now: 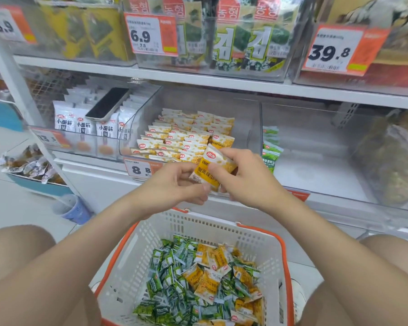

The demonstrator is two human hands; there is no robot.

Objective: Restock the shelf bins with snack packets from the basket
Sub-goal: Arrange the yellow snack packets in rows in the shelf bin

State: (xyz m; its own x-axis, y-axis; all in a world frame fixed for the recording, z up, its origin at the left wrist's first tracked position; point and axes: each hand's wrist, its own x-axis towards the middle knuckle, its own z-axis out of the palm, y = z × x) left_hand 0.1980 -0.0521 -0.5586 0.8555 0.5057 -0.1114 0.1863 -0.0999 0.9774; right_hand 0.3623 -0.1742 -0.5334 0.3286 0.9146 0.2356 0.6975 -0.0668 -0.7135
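- While held above the white perforated plastic basket with orange rim (151, 234), a small yellow-and-white snack packet (210, 165) is pinched from both sides, just in front of the shelf bins
- Its lower left edge is gripped by the fingertips of the left hand (177, 182); its right side is clasped by the right hand (245, 177), thumb laid across the front
- Rows of matching yellow packets (186, 140) are seen stacked in the clear plastic middle bin (247, 128)
- Loose green and yellow packets (198, 278) are heaped in the basket
- On white packets (80, 123) in the clear left bin (92, 141), a black smartphone (107, 103) is laid
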